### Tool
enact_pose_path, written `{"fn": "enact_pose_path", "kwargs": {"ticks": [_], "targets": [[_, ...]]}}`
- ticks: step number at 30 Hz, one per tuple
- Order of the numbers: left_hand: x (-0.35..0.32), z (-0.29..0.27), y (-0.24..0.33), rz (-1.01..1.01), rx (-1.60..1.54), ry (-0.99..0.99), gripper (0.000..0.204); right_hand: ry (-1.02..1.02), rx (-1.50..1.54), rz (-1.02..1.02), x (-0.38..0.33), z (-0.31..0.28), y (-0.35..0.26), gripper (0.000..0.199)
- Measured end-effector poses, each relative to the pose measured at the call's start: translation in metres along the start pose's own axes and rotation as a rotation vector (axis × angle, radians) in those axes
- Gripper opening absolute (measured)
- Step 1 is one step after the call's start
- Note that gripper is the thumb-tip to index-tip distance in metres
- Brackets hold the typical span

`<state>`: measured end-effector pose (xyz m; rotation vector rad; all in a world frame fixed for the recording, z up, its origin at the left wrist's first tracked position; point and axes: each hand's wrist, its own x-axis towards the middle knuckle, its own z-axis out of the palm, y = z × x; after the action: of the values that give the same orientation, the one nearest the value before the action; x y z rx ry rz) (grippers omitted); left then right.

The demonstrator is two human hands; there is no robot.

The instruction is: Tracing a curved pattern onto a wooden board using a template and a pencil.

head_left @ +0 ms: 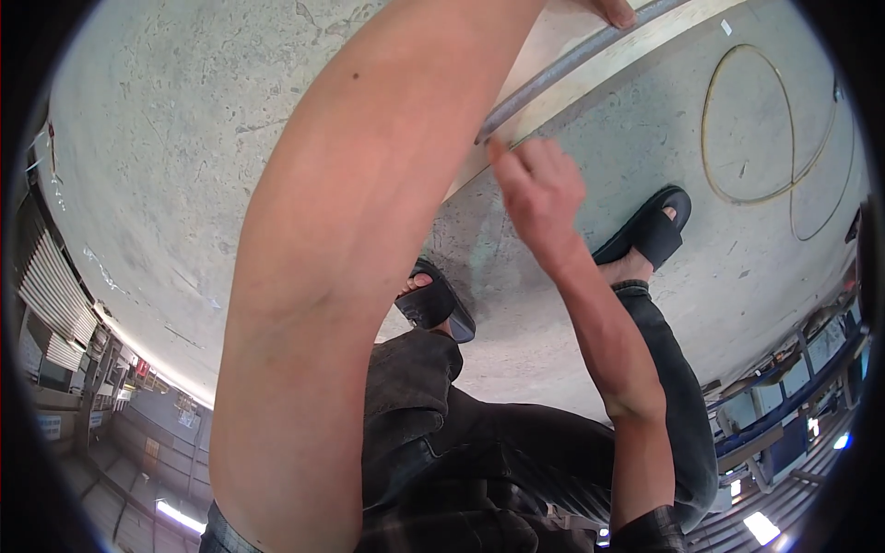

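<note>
My left arm stretches up across the picture and leaves it at the top edge. Only some fingers of my left hand (613, 13) show there, touching a long grey rod (562, 69); the rest of the hand is out of sight. The rod lies slantwise along a pale beige board (604, 78). Close to the rod's lower end, my right hand (539, 189) is curled with its fingers closed, slightly blurred. Its thumb side points at the rod's end and the board's edge. Whatever those fingers may hold is hidden.
Below is a speckled grey concrete floor (516, 332). A looped thin yellowish hose or cable (708, 138) lies at the right. My feet in black sandals (656, 235) stand near the board. Blue-framed racks (793, 405) line the right rim, and corrugated sheeting (60, 286) stands at the left.
</note>
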<state>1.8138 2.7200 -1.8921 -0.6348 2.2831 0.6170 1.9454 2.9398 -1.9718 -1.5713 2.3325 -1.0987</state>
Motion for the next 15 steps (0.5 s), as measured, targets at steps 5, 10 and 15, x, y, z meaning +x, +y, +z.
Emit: {"fn": "enact_pose_path", "kwargs": {"ticks": [5,10,15], "targets": [[0.0,-0.001,0.001,-0.012,0.02,0.0,0.146,0.06,0.035,0.085,0.016,-0.005,0.018,0.011],[0.003,0.001,-0.001,-0.01,-0.008,-0.005,0.145,0.028,0.046,0.02,-0.002,0.0,-0.001,0.018],[0.0,0.0,0.005,-0.012,0.045,-0.006,0.142,0.172,0.076,0.145,0.012,-0.003,0.028,0.017]]}}
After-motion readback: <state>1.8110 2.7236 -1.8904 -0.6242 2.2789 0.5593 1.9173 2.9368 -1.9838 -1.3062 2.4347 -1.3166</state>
